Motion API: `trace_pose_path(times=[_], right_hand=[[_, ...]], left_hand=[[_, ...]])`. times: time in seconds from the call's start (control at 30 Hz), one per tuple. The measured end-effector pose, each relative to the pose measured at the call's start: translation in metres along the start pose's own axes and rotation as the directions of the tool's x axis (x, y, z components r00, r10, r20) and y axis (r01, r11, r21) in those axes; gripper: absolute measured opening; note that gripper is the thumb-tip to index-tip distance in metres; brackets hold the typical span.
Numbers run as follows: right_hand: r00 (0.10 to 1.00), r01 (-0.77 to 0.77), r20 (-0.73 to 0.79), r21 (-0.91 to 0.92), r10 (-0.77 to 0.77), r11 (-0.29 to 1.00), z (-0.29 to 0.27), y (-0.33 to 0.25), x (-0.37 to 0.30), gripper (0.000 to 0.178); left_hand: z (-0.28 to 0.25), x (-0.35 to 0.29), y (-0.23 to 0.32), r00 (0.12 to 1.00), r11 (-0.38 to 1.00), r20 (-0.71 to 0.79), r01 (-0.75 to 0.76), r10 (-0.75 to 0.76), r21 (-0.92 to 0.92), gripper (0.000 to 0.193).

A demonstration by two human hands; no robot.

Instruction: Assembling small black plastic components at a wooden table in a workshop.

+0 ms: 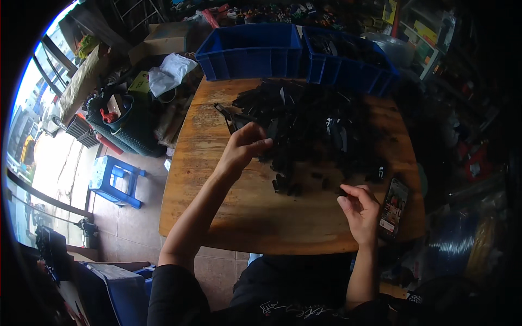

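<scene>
A heap of black plastic parts (304, 117) spreads over the far half of the wooden table (244, 223). My left hand (244, 145) is at the heap's left side, its fingers curled and thumb drawn in. A dark strip shows just past its fingertips, but I cannot tell whether they hold it. Near the table's front right, my right hand (361, 209) has thumb and forefinger bent together. A tiny dark bit seems to sit at its fingertips, too small to name. Small black pieces (285, 186) lie between my hands.
Two blue crates, the left one (250, 57) and the right one (350, 68) with black parts inside, stand at the far edge. A lit phone (394, 207) lies right of my right hand. A blue stool (117, 181) stands on the floor at left.
</scene>
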State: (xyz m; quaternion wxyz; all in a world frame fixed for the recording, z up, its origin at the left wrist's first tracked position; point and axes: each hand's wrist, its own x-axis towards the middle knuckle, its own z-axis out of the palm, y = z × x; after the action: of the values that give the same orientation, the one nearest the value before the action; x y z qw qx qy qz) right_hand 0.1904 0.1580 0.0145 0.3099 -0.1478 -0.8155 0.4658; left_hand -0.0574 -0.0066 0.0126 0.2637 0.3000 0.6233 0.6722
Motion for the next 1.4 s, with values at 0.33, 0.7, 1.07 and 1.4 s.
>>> trace_pose_path(times=[0.33,0.7,1.07,1.4], right_hand=[[0.97,0.241,-0.036,0.101,-0.239,0.965,0.045,-0.032,0.015,0.023],[0.956,0.292,0.017,-0.165,-0.294,0.942,0.038,-0.021,-0.018,0.026],[0.97,-0.095,0.238,0.205,0.044,0.974,0.038,-0.016,-0.019,0.012],[0.888,0.398,0.387,-0.385,-0.246,0.832,0.042,0.003,0.06,0.014]], left_hand=[[0.062,-0.06,0.009,0.957,0.985,0.289,0.04,0.01,-0.167,0.037],[0.068,-0.065,0.007,0.904,0.937,0.35,-0.313,0.245,0.153,0.032],[0.075,-0.071,0.01,0.915,0.961,0.349,-0.255,0.204,0.104,0.034],[0.011,-0.016,-0.001,0.994,0.969,-0.071,-0.095,0.081,-0.23,0.018]])
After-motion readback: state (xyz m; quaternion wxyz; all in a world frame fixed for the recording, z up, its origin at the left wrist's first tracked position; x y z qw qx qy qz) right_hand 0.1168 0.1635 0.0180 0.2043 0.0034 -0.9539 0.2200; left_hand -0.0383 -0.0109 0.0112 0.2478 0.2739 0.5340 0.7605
